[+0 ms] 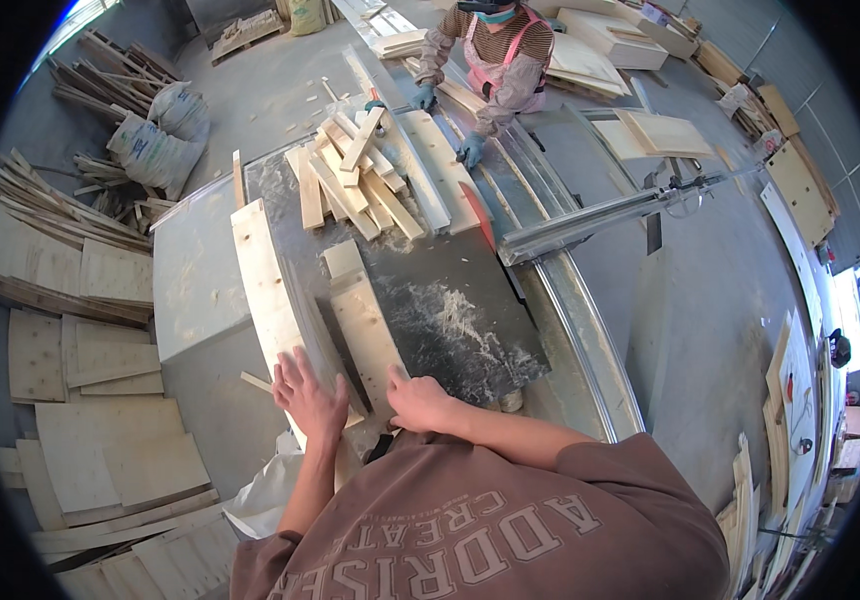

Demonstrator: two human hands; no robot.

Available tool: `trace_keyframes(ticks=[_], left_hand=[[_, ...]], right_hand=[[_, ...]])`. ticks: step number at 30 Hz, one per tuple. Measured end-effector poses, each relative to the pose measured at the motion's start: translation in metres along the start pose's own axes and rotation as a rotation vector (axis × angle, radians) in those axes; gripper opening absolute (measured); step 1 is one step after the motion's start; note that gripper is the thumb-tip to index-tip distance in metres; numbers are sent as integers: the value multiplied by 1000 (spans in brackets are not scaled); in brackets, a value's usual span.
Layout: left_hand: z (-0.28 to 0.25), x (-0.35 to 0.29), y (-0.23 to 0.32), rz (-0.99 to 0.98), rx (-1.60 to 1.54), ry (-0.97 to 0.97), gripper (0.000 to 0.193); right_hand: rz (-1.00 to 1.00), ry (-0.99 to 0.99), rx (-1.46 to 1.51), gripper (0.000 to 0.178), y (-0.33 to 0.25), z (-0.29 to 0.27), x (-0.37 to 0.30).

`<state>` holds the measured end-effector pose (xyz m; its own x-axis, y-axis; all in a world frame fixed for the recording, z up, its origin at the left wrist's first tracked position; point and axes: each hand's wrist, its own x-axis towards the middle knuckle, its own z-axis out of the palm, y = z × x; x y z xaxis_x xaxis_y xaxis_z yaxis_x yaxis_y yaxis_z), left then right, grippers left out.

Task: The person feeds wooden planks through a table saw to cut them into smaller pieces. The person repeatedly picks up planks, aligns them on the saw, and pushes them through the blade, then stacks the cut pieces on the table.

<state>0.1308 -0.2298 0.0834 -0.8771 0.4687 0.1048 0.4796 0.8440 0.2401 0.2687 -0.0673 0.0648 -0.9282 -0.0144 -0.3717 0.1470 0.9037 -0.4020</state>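
Observation:
My left hand (312, 395) lies with fingers spread over the near end of a stack of long pale boards (268, 290), which stretches away from me along the table's left side. Just to its right, my right hand (418, 402) is closed at the near right edge of a shorter pale board (365, 325). Part of its grip is hidden behind the fingers. A small wood block (343, 260) sits at that board's far end. Beyond it, many loose short wood strips (355, 175) lie in a criss-cross heap.
The dark saw table (450, 330) carries sawdust. A red blade-shaped guard (477, 215) stands beside the metal rails (585, 320). Across the table, a gloved co-worker (510, 60) has both hands near a board (440, 150). Plywood sheets (120, 460) lean on the left; sacks (155, 150) stand behind.

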Motion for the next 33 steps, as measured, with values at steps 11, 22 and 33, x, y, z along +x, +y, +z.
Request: trace_keyframes(ticks=[11, 22, 33], left_hand=[[-1, 2, 1, -23, 37, -21, 98], [-3, 2, -1, -10, 10, -13, 98], [0, 1, 2, -18, 43, -8, 99]], right_hand=[[12, 27, 3, 60, 0, -6, -5], [124, 360, 329, 55, 34, -2, -18], [516, 574, 392, 47, 122, 17, -47]])
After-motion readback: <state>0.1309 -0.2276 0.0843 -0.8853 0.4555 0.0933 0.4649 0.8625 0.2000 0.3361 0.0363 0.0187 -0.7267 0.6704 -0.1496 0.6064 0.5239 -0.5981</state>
